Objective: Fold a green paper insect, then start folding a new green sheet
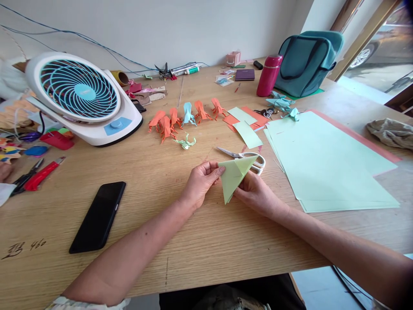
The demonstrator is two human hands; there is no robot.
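Observation:
Between my two hands is a folded piece of light green paper, triangular in shape and held above the table. My left hand pinches its left corner between thumb and fingers. On the right, my right hand grips the lower right edge from behind, so some of its fingers are hidden by the paper. White-handled scissors lie just past the paper, partly covered by it. Beyond them are small cut green pieces on orange paper. A stack of green sheets lies to the right.
Orange folded figures, a blue one and a green one stand ahead. A fan, a black phone and a red cutter are leftward. A pink bottle and teal bag stand back right.

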